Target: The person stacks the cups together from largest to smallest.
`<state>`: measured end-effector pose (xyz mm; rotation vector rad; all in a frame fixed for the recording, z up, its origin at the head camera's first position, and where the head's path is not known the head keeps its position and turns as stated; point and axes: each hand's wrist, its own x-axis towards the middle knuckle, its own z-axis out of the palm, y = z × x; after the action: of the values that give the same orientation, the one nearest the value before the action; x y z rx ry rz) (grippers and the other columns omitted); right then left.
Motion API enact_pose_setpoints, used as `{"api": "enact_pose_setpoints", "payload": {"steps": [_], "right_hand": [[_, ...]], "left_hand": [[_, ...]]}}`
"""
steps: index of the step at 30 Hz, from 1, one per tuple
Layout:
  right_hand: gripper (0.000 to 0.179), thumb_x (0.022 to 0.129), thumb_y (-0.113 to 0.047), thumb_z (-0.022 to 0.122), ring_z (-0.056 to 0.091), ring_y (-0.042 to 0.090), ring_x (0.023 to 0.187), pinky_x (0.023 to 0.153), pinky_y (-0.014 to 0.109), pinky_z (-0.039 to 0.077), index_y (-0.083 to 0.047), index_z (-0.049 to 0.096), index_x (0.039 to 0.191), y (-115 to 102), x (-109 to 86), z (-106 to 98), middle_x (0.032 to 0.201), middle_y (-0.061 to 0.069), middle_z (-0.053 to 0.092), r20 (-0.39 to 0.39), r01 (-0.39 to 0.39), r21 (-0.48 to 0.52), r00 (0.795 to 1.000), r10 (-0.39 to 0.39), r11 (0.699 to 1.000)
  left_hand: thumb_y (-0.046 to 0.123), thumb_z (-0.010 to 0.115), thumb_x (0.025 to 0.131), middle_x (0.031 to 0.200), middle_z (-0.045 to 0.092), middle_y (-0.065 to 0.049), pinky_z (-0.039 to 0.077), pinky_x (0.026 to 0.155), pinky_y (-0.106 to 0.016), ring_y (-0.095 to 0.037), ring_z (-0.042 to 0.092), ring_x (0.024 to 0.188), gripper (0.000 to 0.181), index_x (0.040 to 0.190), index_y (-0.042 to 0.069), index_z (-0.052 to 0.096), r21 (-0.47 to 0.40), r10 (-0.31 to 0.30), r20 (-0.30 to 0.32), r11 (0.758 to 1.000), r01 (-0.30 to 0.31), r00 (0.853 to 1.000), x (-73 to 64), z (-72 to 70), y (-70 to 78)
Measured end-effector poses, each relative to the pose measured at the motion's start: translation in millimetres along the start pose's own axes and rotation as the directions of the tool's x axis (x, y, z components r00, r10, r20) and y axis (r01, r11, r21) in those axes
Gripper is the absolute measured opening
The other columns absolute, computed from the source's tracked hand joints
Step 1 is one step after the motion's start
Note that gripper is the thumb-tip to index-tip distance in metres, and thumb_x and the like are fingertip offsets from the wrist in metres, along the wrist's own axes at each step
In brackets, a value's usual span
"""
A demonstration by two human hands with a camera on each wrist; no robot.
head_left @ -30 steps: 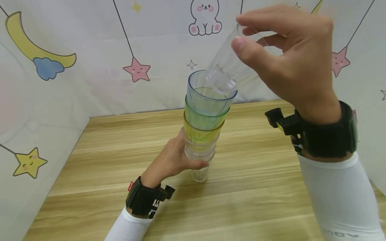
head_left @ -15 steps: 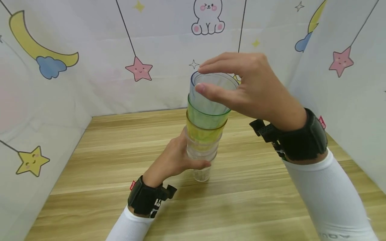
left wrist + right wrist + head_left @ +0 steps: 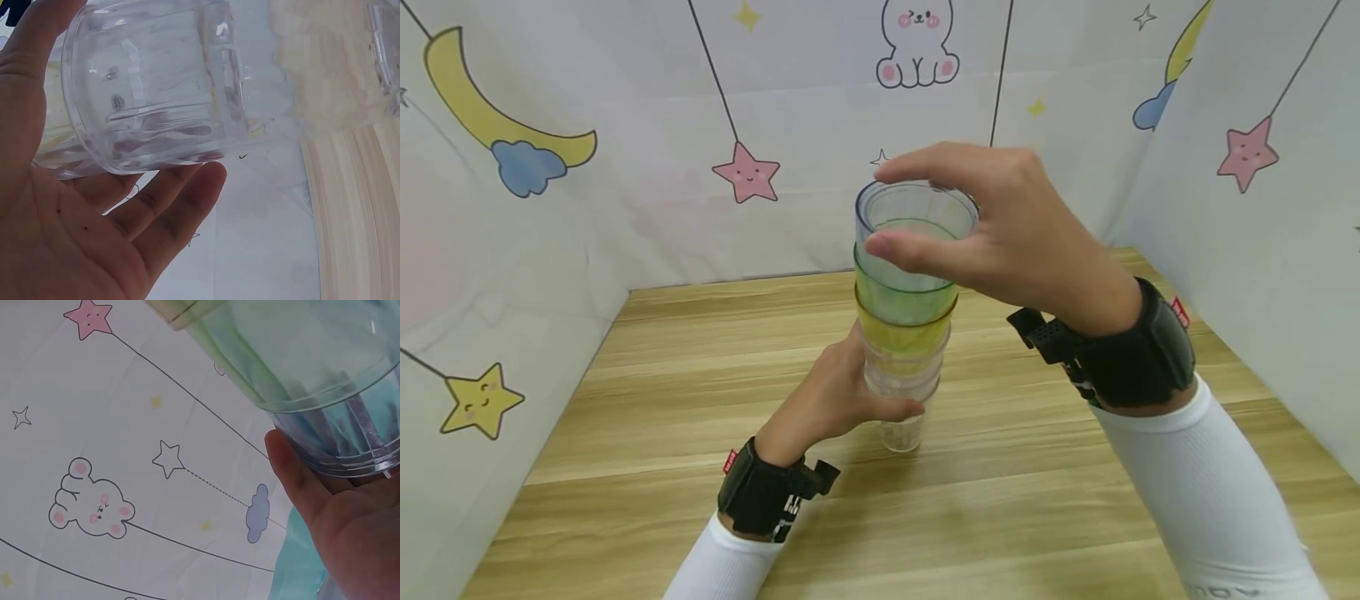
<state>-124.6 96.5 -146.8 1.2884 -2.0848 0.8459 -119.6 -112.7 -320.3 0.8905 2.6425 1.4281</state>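
Observation:
A tall stack of nested plastic cups stands on the table in the head view. At its top is a blue-rimmed clear cup (image 3: 868, 218) with another rim showing inside it. Below sit a green cup (image 3: 898, 296), a yellow cup (image 3: 902, 333) and clear cups (image 3: 904, 383). My left hand (image 3: 835, 387) grips the clear part low on the stack; in the left wrist view its fingers curve around a clear ribbed cup (image 3: 156, 81). My right hand (image 3: 1000, 225) holds the top rim between thumb and fingers. In the right wrist view the fingers touch the blue-rimmed cup (image 3: 350, 431).
The stack's narrow clear foot (image 3: 901, 435) meets the wood-grain table (image 3: 1037, 500). White cloth walls (image 3: 662, 167) with printed stars and moons enclose the back and both sides.
My right hand has brought a tilted clear cup down into the blue-rimmed top cup, then moved slightly left and down at the rim. The stack's top has shifted left. My left hand keeps its grip.

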Motion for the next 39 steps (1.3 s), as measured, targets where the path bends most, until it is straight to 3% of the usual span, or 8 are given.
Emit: {"api": "enact_pose_setpoints", "payload": {"steps": [11, 18, 22, 29, 33, 36, 39], "right_hand": [[0.042, 0.084, -0.020, 0.083, 0.063, 0.013, 0.115, 0.101, 0.033, 0.048, 0.001, 0.071, 0.118, -0.3, 2.0, 17.6, 0.118, 0.008, 0.072, -0.063, 0.073, 0.055, 0.996, -0.069, 0.996], [0.050, 0.084, -0.021, 0.080, 0.060, 0.015, 0.122, 0.104, 0.034, 0.045, 0.002, 0.066, 0.126, 1.1, -3.1, 24.6, 0.127, 0.009, 0.068, -0.104, 0.022, 0.072, 0.994, -0.014, 0.997], [0.065, 0.086, -0.032, 0.077, 0.053, 0.012, 0.130, 0.107, 0.034, 0.042, 0.002, 0.057, 0.138, 1.2, -9.1, 26.8, 0.139, 0.009, 0.060, -0.123, -0.030, 0.094, 0.992, 0.041, 0.995], [0.106, 0.088, -0.072, 0.059, 0.048, 0.014, 0.135, 0.108, 0.035, 0.041, 0.003, 0.027, 0.156, 0.4, -21.1, 33.6, 0.151, 0.009, 0.048, -0.138, -0.105, 0.144, 0.983, 0.125, 0.984], [0.112, 0.088, -0.072, 0.058, 0.054, 0.017, 0.130, 0.106, 0.035, 0.044, 0.000, 0.013, 0.160, 2.8, -30.5, 37.5, 0.156, 0.007, 0.041, -0.115, -0.136, 0.190, 0.981, 0.159, 0.972], [0.111, 0.089, -0.070, 0.058, 0.051, 0.020, 0.133, 0.109, 0.036, 0.041, 0.000, 0.009, 0.160, 5.8, -39.6, 39.2, 0.159, 0.008, 0.035, -0.093, -0.146, 0.187, 0.982, 0.166, 0.971], [0.105, 0.092, -0.069, 0.054, 0.040, 0.020, 0.141, 0.116, 0.039, 0.031, -0.001, 0.012, 0.160, 9.0, -48.4, 39.8, 0.160, 0.009, 0.034, -0.058, -0.136, 0.132, 0.988, 0.145, 0.982]], "left_hand": [[0.036, 0.095, 0.069, 0.118, 0.064, 0.009, 0.053, 0.090, -0.036, -0.010, 0.063, 0.106, 0.078, 0.131, 0.026, 0.048, 0.046, 0.012, -0.031, 0.999, -0.010, 0.999, -0.9, -2.0, -3.5], [0.040, 0.092, 0.073, 0.122, 0.062, 0.011, 0.051, 0.093, -0.036, -0.008, 0.062, 0.109, 0.075, 0.132, 0.029, 0.049, 0.018, 0.032, 0.003, 0.999, -0.032, 1.000, -0.3, -2.1, -3.5], [0.044, 0.090, 0.075, 0.124, 0.061, 0.012, 0.049, 0.096, -0.036, -0.007, 0.060, 0.112, 0.073, 0.134, 0.030, 0.049, 0.014, 0.051, 0.033, 0.999, -0.052, 0.998, -2.8, -6.0, -1.3], [0.049, 0.086, 0.077, 0.130, 0.058, 0.016, 0.046, 0.101, -0.039, -0.005, 0.056, 0.119, 0.076, 0.139, 0.034, 0.046, 0.104, 0.018, 0.050, 0.994, -0.024, 0.999, -10.8, -18.9, 6.3], [0.050, 0.083, 0.080, 0.142, 0.050, 0.013, 0.042, 0.106, -0.044, -0.009, 0.048, 0.130, 0.082, 0.147, 0.037, 0.038, 0.183, 0.014, 0.044, 0.983, -0.022, 0.999, -15.6, -25.0, 11.3], [0.054, 0.078, 0.084, 0.157, 0.037, 0.005, 0.027, 0.114, -0.058, -0.027, 0.032, 0.146, 0.092, 0.157, 0.037, 0.025, 0.271, -0.068, 0.049, 0.961, 0.052, 0.996, -20.9, -28.4, 17.4], [0.060, 0.072, 0.087, 0.165, 0.022, -0.010, 0.006, 0.114, -0.070, -0.043, 0.011, 0.150, 0.100, 0.163, 0.030, 0.013, 0.377, -0.192, 0.045, 0.912, 0.162, 0.980, -27.7, -32.8, 24.4]]}}
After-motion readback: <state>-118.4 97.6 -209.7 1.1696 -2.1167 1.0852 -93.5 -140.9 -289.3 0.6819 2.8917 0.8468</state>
